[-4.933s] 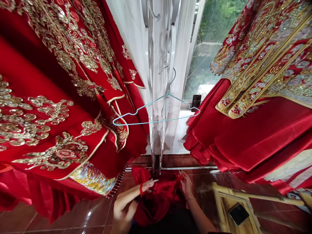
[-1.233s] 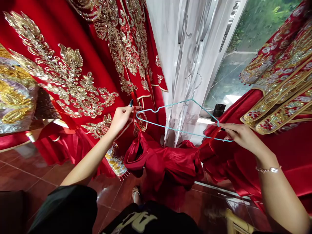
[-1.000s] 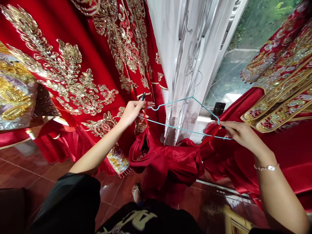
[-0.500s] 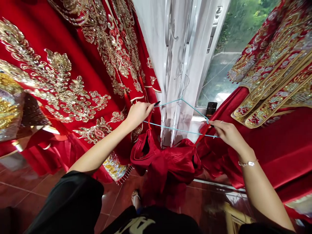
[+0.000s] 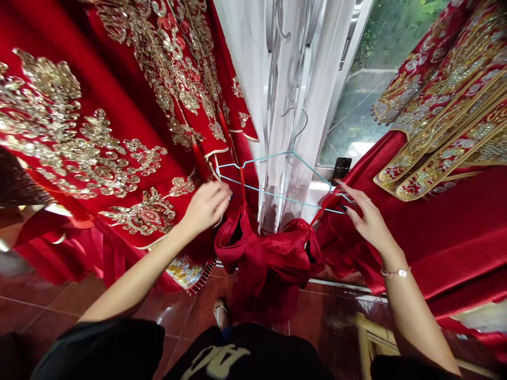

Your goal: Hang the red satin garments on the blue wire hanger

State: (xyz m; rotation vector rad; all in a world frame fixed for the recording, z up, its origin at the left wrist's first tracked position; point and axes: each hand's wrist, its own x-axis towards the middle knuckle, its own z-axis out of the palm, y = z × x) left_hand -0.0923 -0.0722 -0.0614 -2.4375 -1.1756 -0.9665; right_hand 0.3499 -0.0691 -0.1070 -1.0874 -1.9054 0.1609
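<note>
A light blue wire hanger (image 5: pixel 291 153) with a metal hook lies across the middle of the view, tilted lower at its right end. From it hangs a dark red satin dress (image 5: pixel 273 258), its thin red straps looped over both ends. My left hand (image 5: pixel 208 206) is below the hanger's left end, apart from it, the fingers loosely curled with nothing visible in them. At the hanger's right end is my right hand (image 5: pixel 366 216), thumb and fingers spread on either side of the wire. Whether its fingertips touch the wire is unclear.
Red garments with gold beading (image 5: pixel 130 153) hang at left, and another embroidered red outfit (image 5: pixel 435 126) hangs at right. A white metal rack (image 5: pixel 273 121) stands behind the hanger. A phone (image 5: pixel 342 168) leans by the window (image 5: pixel 368 84). Lower right is a wooden stool (image 5: pixel 374 338) on the tiled floor.
My left hand has let go of the hanger's left end and strap and moved down and left. My right hand has loosened, its fingers now spread. Both straps stay on the hanger.
</note>
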